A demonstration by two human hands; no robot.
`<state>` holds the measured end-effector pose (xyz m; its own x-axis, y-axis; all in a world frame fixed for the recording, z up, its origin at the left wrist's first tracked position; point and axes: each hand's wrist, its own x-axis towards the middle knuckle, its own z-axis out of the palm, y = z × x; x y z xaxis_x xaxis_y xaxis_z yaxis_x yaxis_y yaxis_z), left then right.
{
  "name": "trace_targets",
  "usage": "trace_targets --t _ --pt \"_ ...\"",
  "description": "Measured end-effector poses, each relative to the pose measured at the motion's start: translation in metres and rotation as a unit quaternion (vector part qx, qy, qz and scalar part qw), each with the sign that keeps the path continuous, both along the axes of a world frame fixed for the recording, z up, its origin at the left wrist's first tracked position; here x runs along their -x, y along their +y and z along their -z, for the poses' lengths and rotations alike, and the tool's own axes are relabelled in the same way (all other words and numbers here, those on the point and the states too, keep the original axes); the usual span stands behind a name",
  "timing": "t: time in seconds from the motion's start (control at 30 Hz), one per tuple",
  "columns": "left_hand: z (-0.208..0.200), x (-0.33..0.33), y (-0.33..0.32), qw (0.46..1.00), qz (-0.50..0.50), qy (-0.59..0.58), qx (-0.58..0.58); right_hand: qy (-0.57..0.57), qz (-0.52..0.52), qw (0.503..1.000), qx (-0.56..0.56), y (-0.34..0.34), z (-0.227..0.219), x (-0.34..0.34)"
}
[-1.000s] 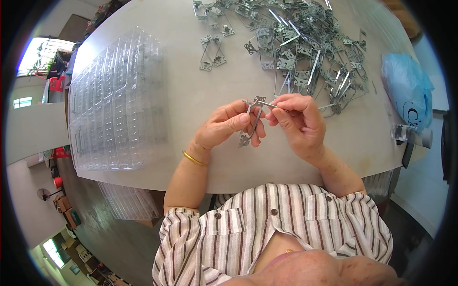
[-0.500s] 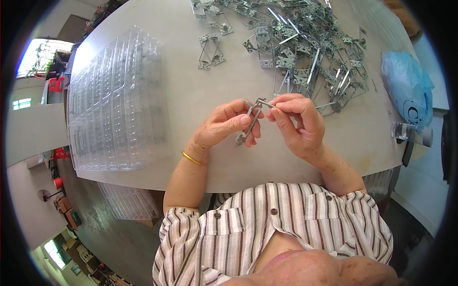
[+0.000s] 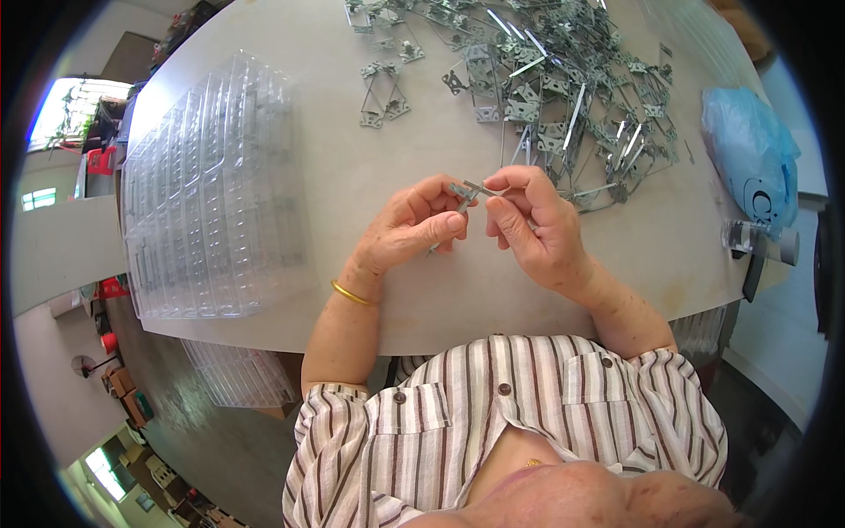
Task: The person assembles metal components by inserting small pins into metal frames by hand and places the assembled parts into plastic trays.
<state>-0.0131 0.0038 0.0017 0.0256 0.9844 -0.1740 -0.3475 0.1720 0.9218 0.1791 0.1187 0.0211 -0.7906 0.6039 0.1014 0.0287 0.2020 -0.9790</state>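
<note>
My left hand (image 3: 412, 231) and my right hand (image 3: 532, 229) meet above the pale table (image 3: 352, 176), both pinching one small grey metal stamped part (image 3: 466, 192) between thumbs and fingertips. The part is a thin strip with a bracket end; most of it is hidden by my fingers. A gold bangle (image 3: 350, 294) circles my left wrist. A big heap of similar metal parts (image 3: 546, 88) lies just beyond my hands, and a few separate ones (image 3: 383, 92) sit to its left.
A stack of clear plastic compartment trays (image 3: 211, 185) covers the table's left side; more trays (image 3: 242, 374) sit below the edge. A blue plastic bag (image 3: 748, 154) and a small clear bottle (image 3: 761, 239) lie at the right.
The metal part has been turned between my fingers; its lower end no longer hangs below my left hand. Both hands stay in the same spot.
</note>
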Motion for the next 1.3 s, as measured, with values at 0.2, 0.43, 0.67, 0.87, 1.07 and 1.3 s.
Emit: trace_targets --t 0.2,0.43,0.67,0.87,1.07,1.3 --pt "-0.005 -0.003 0.001 0.997 -0.033 0.068 0.026 -0.023 -0.02 0.998 0.05 0.002 -0.006 0.0" --pt "-0.001 -0.001 0.001 0.995 -0.032 0.099 0.004 -0.034 -0.04 0.996 0.069 0.006 -0.004 0.0" --pt "0.003 -0.007 0.002 0.972 -0.061 0.226 -0.027 -0.041 -0.03 0.996 0.077 0.008 0.001 0.0" --pt "-0.006 -0.007 0.003 0.965 -0.018 0.262 -0.015 -0.031 -0.02 0.993 -0.113 0.018 -0.008 -0.001" --pt "-0.012 -0.007 0.004 0.961 0.048 0.27 -0.02 0.002 0.027 0.999 0.018 0.016 0.001 -0.006" --pt "0.003 -0.002 0.001 1.0 -0.002 -0.026 -0.009 0.093 0.061 0.993 0.049 0.014 -0.002 -0.004"
